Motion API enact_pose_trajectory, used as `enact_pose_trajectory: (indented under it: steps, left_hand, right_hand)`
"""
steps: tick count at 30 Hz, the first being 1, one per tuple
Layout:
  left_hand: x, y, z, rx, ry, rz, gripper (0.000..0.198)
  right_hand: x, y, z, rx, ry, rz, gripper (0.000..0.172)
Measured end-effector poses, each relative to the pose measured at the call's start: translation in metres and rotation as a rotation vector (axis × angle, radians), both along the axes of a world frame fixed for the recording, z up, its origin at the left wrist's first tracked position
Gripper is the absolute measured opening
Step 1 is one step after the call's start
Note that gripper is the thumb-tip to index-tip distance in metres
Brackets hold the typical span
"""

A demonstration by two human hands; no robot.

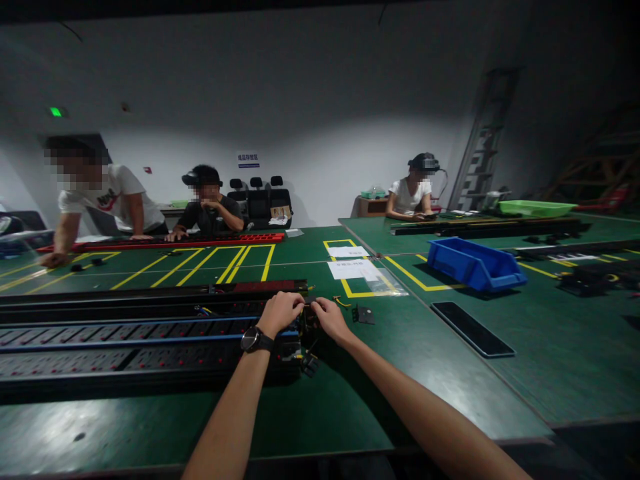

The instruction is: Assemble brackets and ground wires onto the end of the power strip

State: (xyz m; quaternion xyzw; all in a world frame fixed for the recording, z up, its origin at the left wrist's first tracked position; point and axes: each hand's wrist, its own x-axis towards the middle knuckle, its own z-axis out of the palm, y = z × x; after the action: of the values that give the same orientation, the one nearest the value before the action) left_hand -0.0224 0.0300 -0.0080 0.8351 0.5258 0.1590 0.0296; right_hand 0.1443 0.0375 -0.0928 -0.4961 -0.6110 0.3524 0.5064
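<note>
Long black power strips (175, 360) with rows of sockets and small red parts lie side by side on the green table, a blue strip along one of them. My left hand (283, 313), a watch on its wrist, is closed at their right-hand end. Close beside it, my right hand (330, 319) is closed too, fingertips almost meeting the left ones. Both sets of fingers are at a small dark part and wires, too dim to make out. A black bracket-like piece (364, 315) lies right of my right hand. Another small black piece (310, 364) sits below the hands.
A dark flat phone-like slab (473, 329) and a blue bin (475, 263) are on the right. Paper sheets (353, 269) lie beyond my hands, near yellow tape lines. Across the table are several people, a red rail (260, 238) and a green tray (537, 209).
</note>
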Motion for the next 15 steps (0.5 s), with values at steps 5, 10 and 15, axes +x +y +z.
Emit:
enact_pose_trajectory:
  steps: [5, 10, 15]
  left_hand:
    - [-0.0003, -0.0002, -0.0004, 0.009, 0.003, 0.002, 0.026]
    - [-0.0006, 0.0020, -0.0024, 0.014, 0.002, -0.004, 0.026]
    - [-0.0012, 0.0043, -0.0049, 0.017, -0.001, -0.007, 0.025]
  right_hand:
    - [-0.0001, 0.0015, -0.0020, 0.010, 0.013, 0.006, 0.025]
    - [-0.0004, 0.0021, -0.0027, 0.015, 0.005, 0.001, 0.026]
    - [-0.0012, 0.0007, -0.0006, 0.016, 0.005, -0.007, 0.027]
